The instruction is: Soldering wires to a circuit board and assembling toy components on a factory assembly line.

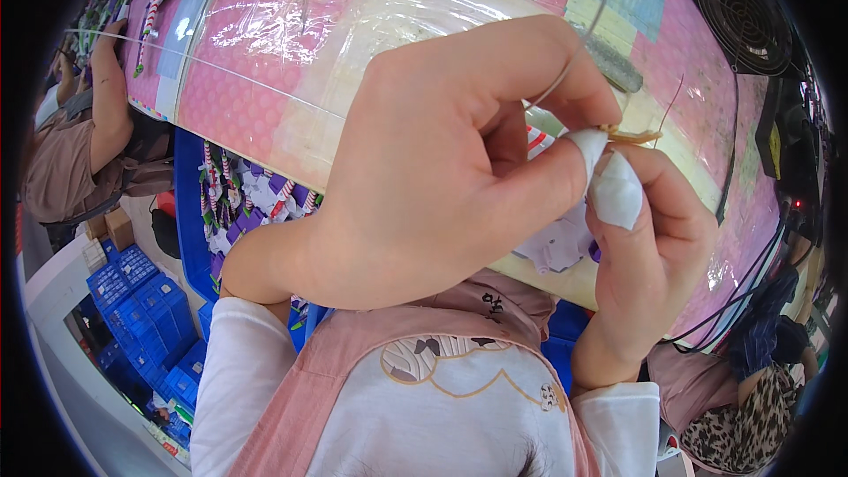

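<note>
My left hand (pixel 459 159) is closed in a pinch, with a white covering on its thumb. My right hand (pixel 649 247) is also closed, its thumb wrapped in white. Between their fingertips is a small, narrow golden-brown strip (pixel 638 137). A fine reddish wire (pixel 669 115) rises from the strip's right end. One thin pale wire (pixel 605 0) curves down from the top edge into my left hand's curled fingers. Below the hands, partly hidden, lies a white plastic part (pixel 558 246) with a bit of purple.
Plastic film covers the pink table (pixel 265 13). A grey rod-like piece (pixel 616 68) lies beyond my hands. The black fan (pixel 738 13) stands at the far right, near dark cables. A blue bin (pixel 188 212) holds several purple, white and striped parts. A co-worker (pixel 66 159) sits left.
</note>
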`<control>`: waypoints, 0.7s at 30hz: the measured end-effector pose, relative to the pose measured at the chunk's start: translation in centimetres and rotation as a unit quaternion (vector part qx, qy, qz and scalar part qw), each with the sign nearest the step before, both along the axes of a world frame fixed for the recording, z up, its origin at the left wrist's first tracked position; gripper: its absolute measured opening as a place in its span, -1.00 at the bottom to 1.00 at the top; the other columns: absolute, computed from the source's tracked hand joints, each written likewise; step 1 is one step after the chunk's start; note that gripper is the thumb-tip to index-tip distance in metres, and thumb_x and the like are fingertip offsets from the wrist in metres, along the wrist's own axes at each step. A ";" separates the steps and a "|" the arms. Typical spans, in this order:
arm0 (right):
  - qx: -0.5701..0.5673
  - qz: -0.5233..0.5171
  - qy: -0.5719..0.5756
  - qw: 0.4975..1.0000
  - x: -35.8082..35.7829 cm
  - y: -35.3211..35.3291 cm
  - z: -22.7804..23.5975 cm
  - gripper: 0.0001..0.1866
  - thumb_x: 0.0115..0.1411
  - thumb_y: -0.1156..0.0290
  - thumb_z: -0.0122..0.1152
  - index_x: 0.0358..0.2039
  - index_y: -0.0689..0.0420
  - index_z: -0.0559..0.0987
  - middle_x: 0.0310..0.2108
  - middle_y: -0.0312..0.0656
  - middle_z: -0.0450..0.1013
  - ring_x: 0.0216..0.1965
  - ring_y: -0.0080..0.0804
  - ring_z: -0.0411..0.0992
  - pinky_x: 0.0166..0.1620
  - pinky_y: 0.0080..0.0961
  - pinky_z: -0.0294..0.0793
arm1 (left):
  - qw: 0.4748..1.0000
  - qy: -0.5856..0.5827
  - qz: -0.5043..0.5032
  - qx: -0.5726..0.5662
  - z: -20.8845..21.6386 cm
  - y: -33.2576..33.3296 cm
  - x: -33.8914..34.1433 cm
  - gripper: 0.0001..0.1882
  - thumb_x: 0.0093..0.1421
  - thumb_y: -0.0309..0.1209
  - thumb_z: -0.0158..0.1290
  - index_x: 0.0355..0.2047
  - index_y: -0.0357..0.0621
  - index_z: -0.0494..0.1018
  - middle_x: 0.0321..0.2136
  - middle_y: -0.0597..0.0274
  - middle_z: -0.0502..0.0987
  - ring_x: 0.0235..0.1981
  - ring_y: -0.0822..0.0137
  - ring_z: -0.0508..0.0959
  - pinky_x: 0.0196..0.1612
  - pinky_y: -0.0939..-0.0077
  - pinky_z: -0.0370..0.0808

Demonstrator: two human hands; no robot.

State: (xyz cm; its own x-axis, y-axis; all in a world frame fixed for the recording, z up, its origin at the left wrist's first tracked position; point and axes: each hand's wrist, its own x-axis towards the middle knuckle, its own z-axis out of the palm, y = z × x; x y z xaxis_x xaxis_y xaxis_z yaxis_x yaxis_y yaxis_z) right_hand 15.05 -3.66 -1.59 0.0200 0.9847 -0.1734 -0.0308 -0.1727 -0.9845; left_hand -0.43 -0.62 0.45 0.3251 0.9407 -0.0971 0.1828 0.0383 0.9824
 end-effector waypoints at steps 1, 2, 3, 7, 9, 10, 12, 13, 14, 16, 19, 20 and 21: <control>-0.001 0.000 0.001 1.000 0.0 0.0 0.0 -0.75 0.09 0.35 0.15 -0.39 0.33 0.50 -0.61 -0.42 0.32 -0.62 -0.78 0.15 -0.58 -0.82 0.02 | 1.000 0.007 0.000 -0.008 0.2 0.0 0.0 -0.83 0.06 -0.69 -0.04 -0.28 -0.37 0.35 -0.36 0.12 0.50 -0.40 0.54 0.51 -0.36 0.74 0.45; -0.001 -0.001 0.001 1.000 0.0 0.0 -0.1 -0.75 0.09 0.35 0.15 -0.38 0.34 0.50 -0.61 -0.42 0.32 -0.62 -0.78 0.15 -0.58 -0.82 0.02 | 1.000 0.015 -0.001 -0.015 0.4 0.0 0.0 -0.83 0.06 -0.69 -0.04 -0.29 -0.37 0.35 -0.37 0.13 0.50 -0.41 0.54 0.51 -0.37 0.74 0.45; -0.001 -0.003 0.001 1.000 0.0 0.0 -0.1 -0.75 0.10 0.36 0.15 -0.38 0.34 0.50 -0.61 -0.42 0.32 -0.62 -0.78 0.15 -0.58 -0.82 0.02 | 1.000 0.017 0.002 -0.022 0.6 0.0 0.0 -0.83 0.06 -0.68 -0.03 -0.29 -0.37 0.35 -0.37 0.13 0.50 -0.41 0.54 0.51 -0.37 0.74 0.45; 0.023 -0.013 -0.013 1.000 0.0 -0.2 -0.2 -0.77 0.11 0.37 0.14 -0.37 0.33 0.50 -0.61 -0.41 0.32 -0.63 -0.79 0.15 -0.58 -0.82 0.02 | 0.999 -0.001 0.021 -0.031 0.3 -0.1 0.0 -0.85 0.05 -0.68 -0.03 -0.31 -0.36 0.35 -0.38 0.13 0.50 -0.39 0.52 0.51 -0.35 0.72 0.45; 0.041 -0.020 -0.031 0.998 0.0 -0.4 -0.6 -0.77 0.12 0.38 0.14 -0.37 0.33 0.50 -0.61 -0.41 0.32 -0.63 -0.79 0.16 -0.58 -0.83 0.02 | 0.998 -0.027 0.028 -0.041 -0.1 -0.1 0.0 -0.86 0.06 -0.67 -0.03 -0.33 -0.35 0.34 -0.38 0.13 0.50 -0.38 0.51 0.51 -0.32 0.70 0.46; 0.047 -0.026 -0.043 0.998 -0.1 -0.4 -0.7 -0.78 0.12 0.38 0.13 -0.37 0.33 0.50 -0.61 -0.41 0.32 -0.63 -0.79 0.16 -0.58 -0.83 0.02 | 0.998 -0.039 0.031 -0.050 -0.2 -0.2 0.0 -0.86 0.06 -0.67 -0.03 -0.33 -0.35 0.34 -0.38 0.12 0.50 -0.36 0.50 0.51 -0.31 0.68 0.46; 0.054 -0.031 -0.053 0.997 -0.2 -0.5 -0.7 -0.78 0.13 0.38 0.13 -0.37 0.33 0.50 -0.61 -0.42 0.33 -0.63 -0.79 0.16 -0.58 -0.83 0.02 | 0.995 -0.058 0.039 -0.070 -0.1 -0.4 0.2 -0.87 0.06 -0.67 -0.03 -0.34 -0.34 0.34 -0.37 0.10 0.50 -0.34 0.48 0.51 -0.28 0.66 0.46; 0.055 -0.031 -0.053 0.997 -0.2 -0.5 -0.7 -0.78 0.13 0.38 0.12 -0.37 0.33 0.50 -0.61 -0.42 0.33 -0.63 -0.79 0.16 -0.58 -0.83 0.02 | 0.995 -0.063 0.039 -0.072 -0.1 -0.5 0.2 -0.87 0.06 -0.67 -0.03 -0.34 -0.34 0.33 -0.36 0.09 0.50 -0.34 0.47 0.51 -0.27 0.65 0.46; 0.052 -0.031 -0.049 0.997 -0.2 -0.6 -0.7 -0.77 0.13 0.38 0.12 -0.37 0.33 0.50 -0.61 -0.42 0.33 -0.63 -0.79 0.16 -0.59 -0.83 0.02 | 0.994 -0.069 0.040 -0.074 -0.1 -0.5 0.3 -0.87 0.07 -0.67 -0.03 -0.34 -0.34 0.33 -0.35 0.08 0.50 -0.33 0.46 0.51 -0.26 0.64 0.46; 0.044 -0.030 -0.038 0.998 -0.1 -0.6 -0.5 -0.77 0.13 0.38 0.12 -0.37 0.33 0.50 -0.61 -0.42 0.32 -0.64 -0.79 0.16 -0.59 -0.83 0.02 | 0.995 -0.073 0.035 -0.061 -0.4 -0.6 0.3 -0.87 0.07 -0.67 -0.03 -0.34 -0.34 0.33 -0.34 0.06 0.50 -0.32 0.46 0.51 -0.26 0.63 0.47; 0.024 -0.020 -0.011 0.999 0.0 -0.6 -0.2 -0.77 0.13 0.38 0.13 -0.36 0.34 0.49 -0.62 -0.41 0.32 -0.64 -0.78 0.15 -0.59 -0.82 0.01 | 0.997 -0.056 0.025 -0.045 -0.3 -0.7 0.3 -0.87 0.07 -0.68 -0.04 -0.33 -0.34 0.33 -0.33 0.04 0.50 -0.33 0.46 0.51 -0.27 0.64 0.47; 0.021 -0.019 -0.005 1.000 0.0 -0.5 -0.2 -0.77 0.12 0.38 0.13 -0.36 0.34 0.49 -0.62 -0.41 0.32 -0.64 -0.78 0.15 -0.59 -0.82 0.01 | 0.998 -0.044 0.020 -0.042 -0.1 -0.6 0.3 -0.87 0.06 -0.68 -0.04 -0.33 -0.33 0.33 -0.33 0.04 0.50 -0.33 0.46 0.51 -0.28 0.65 0.47; 0.018 -0.019 0.000 1.000 0.0 -0.5 -0.1 -0.76 0.12 0.38 0.13 -0.36 0.34 0.49 -0.62 -0.40 0.32 -0.65 -0.78 0.15 -0.59 -0.82 0.01 | 0.999 -0.025 0.014 -0.041 0.1 -0.5 0.3 -0.87 0.06 -0.68 -0.03 -0.33 -0.33 0.34 -0.34 0.05 0.50 -0.35 0.48 0.51 -0.31 0.67 0.47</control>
State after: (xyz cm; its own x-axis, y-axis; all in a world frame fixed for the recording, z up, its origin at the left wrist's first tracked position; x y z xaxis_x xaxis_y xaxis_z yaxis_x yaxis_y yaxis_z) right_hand 15.08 -4.18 -1.74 0.0573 0.9889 -0.1370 -0.0375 -0.1350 -0.9901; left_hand -0.12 -1.15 0.59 0.3043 0.9392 -0.1589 0.1321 0.1236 0.9835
